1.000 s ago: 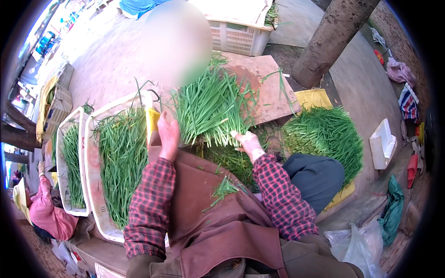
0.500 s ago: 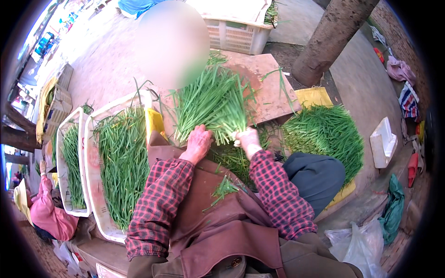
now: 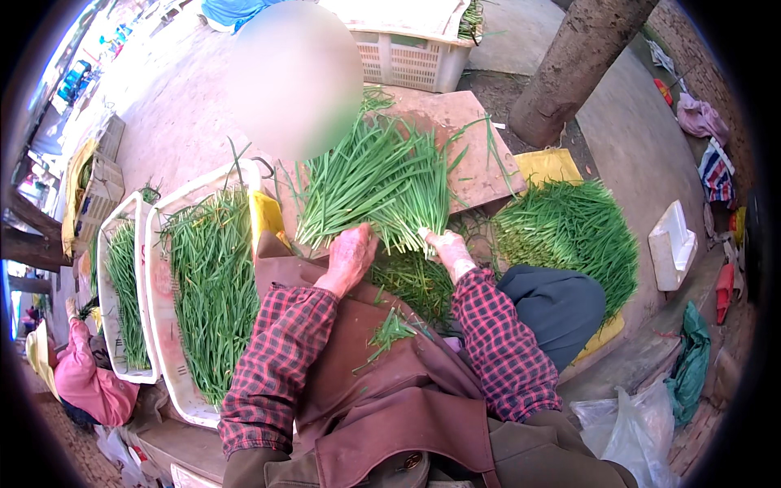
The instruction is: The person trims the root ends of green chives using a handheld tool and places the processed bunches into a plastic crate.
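A spread pile of garlic chives (image 3: 358,183) lies on a board (image 3: 480,167) in front of me, pale stem ends toward me. My left hand (image 3: 348,259) is closed at the near edge of these ends, its fingertips mostly hidden. At the right side of the pile my right hand (image 3: 450,250) pinches stem ends between thumb and fingers. More greens (image 3: 415,285) lie below my hands, between the board and my lap. A few cut leaves (image 3: 389,332) rest on my brown apron (image 3: 358,374).
White crates (image 3: 167,301) full of chives stand at my left. A thick bundle of chives (image 3: 569,240) lies on yellow sacking at the right, near a foam box (image 3: 673,246). Beyond are a tree trunk (image 3: 569,73) and another crate (image 3: 411,61). A person in pink (image 3: 89,378) sits far left.
My right hand has shifted right and turned a little, its fingers less bunched. The stems beside it have fanned out to the right. My left hand has stayed nearly in place.
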Available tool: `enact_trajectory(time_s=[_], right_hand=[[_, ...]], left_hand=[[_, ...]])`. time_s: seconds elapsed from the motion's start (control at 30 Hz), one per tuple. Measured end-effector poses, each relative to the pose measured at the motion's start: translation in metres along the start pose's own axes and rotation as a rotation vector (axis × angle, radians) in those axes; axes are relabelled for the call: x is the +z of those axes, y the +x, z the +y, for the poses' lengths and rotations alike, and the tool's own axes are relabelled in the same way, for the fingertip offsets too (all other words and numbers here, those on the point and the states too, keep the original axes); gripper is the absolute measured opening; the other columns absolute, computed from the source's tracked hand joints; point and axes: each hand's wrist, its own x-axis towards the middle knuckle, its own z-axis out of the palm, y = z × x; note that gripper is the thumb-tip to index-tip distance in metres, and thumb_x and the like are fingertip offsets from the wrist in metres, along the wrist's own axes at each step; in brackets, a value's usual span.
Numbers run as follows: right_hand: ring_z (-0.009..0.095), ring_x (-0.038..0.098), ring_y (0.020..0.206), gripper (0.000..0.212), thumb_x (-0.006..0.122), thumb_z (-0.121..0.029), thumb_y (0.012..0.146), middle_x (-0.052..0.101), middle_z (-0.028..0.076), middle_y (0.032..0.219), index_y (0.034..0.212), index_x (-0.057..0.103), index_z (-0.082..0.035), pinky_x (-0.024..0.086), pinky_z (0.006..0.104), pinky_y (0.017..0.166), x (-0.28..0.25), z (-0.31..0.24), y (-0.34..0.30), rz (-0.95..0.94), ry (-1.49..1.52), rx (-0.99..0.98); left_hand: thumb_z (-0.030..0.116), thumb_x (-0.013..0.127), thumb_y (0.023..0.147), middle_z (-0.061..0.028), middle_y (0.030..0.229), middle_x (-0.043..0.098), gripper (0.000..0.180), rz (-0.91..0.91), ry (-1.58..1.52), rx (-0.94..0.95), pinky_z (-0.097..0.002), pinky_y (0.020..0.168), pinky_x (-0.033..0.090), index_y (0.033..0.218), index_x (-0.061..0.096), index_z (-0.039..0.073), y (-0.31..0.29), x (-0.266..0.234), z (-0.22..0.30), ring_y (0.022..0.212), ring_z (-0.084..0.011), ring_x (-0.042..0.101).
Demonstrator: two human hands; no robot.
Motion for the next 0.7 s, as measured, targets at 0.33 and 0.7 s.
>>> enact_trajectory(time_s=[0.33, 0.7], right_hand=[[0.025, 0.070, 0.085, 0.036, 0.072, -0.033, 0.092, 0.072, 0.008, 0.097, 0.115, 0.067, -0.006, 0.056, 0.0482, 0.082, 0.042, -0.022, -0.016, -0.368, 0.528, 0.201], [0.020, 0.063, 0.088, 0.032, 0.080, -0.025, 0.082, 0.072, 0.005, 0.097, 0.102, 0.076, -0.001, 0.048, 0.0348, 0.078, 0.071, -0.036, -0.028, -0.178, 0.456, 0.108]], left_hand=[[0.015, 0.063, 0.088, -0.0101, 0.068, 0.071, 0.022, -0.165, -0.719, -0.429, -0.0293, 0.053, 0.052, 0.089, 0.073, -0.005, 0.013, 0.046, 0.004, 0.057, -0.0149, 0.067], [0.015, 0.059, 0.085, -0.0285, 0.096, 0.069, 0.029, -0.384, -0.259, -0.165, -0.0471, 0.081, 0.054, 0.110, 0.070, 0.003, 0.014, 0.049, -0.029, 0.091, -0.0423, 0.069]])
